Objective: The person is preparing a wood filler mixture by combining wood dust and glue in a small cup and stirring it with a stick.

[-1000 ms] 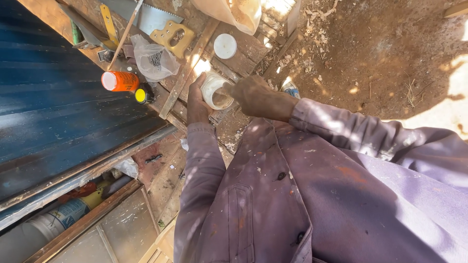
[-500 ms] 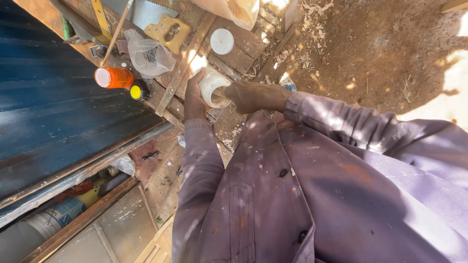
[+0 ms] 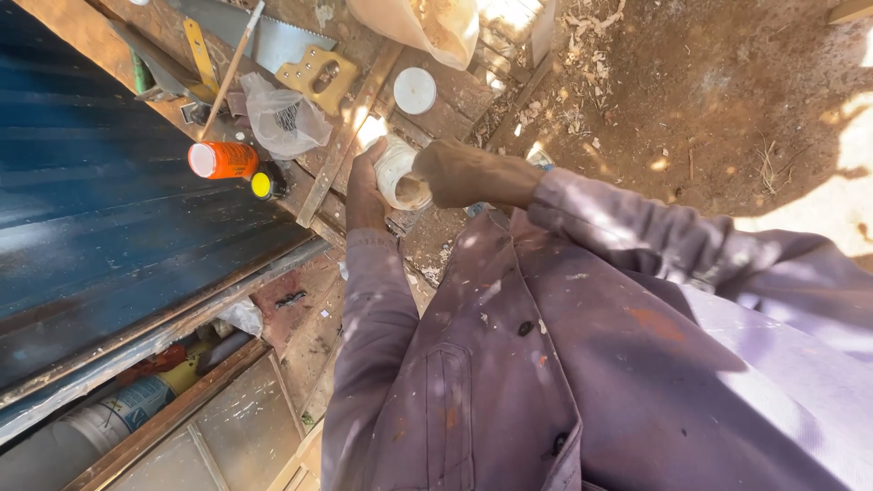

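We are holding a small white tub (image 3: 397, 175) over the wooden workbench (image 3: 455, 91), our left hand (image 3: 364, 186) wrapping its side and our right hand (image 3: 455, 171) gripping its open mouth, the white lid (image 3: 415, 90) lying nearby.

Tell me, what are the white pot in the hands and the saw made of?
The white pot, held by the left hand with the right hand at its mouth, looks like plastic: smooth, pale, slightly glossy. The saw has a flat grey blade, likely metal, and a tan handle that could be wood or plastic.
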